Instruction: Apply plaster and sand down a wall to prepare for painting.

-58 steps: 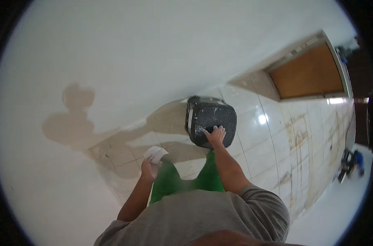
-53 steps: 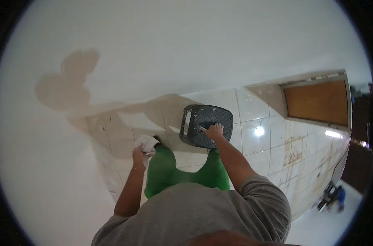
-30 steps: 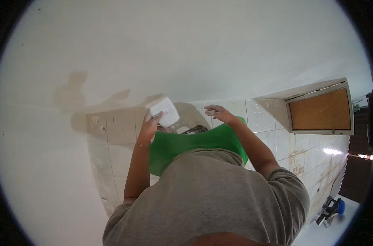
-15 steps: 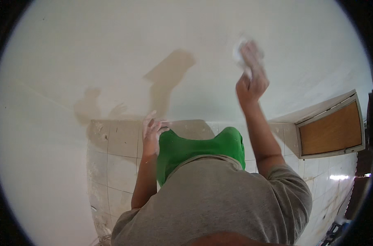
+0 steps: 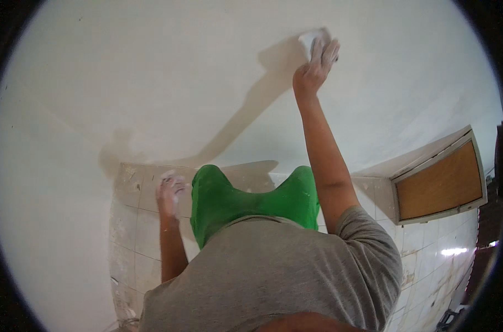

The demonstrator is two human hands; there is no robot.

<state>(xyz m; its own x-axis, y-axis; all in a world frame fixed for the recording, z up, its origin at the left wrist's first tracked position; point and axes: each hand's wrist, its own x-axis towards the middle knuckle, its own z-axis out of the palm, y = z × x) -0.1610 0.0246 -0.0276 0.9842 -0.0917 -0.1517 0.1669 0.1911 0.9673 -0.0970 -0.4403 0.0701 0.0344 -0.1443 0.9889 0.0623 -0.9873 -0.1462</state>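
Observation:
High on the pale wall [image 5: 207,72], my right hand [image 5: 317,58] presses a white folded sheet [image 5: 308,41], which looks like sandpaper. Its fingers lie over the sheet, and the far side of the sheet is hidden against the wall. White dust coats the fingers. My left hand [image 5: 171,189] hangs low on the left, beside my green-clothed knee [image 5: 210,185]. Dust whitens it too; its fingers are loosely bent and a little apart, with nothing visible in them.
A wooden panel door in a pale frame [image 5: 442,180] stands at the right. White floor tiles [image 5: 149,227], stained in places, meet the wall's foot. Another plain wall [image 5: 52,221] rises at the left. Dark objects [image 5: 448,320] sit at the lower right edge.
My right hand has moved up and left across the wall with the white sheet. The left hand has dropped down and left, away from the wall, its fingers less spread.

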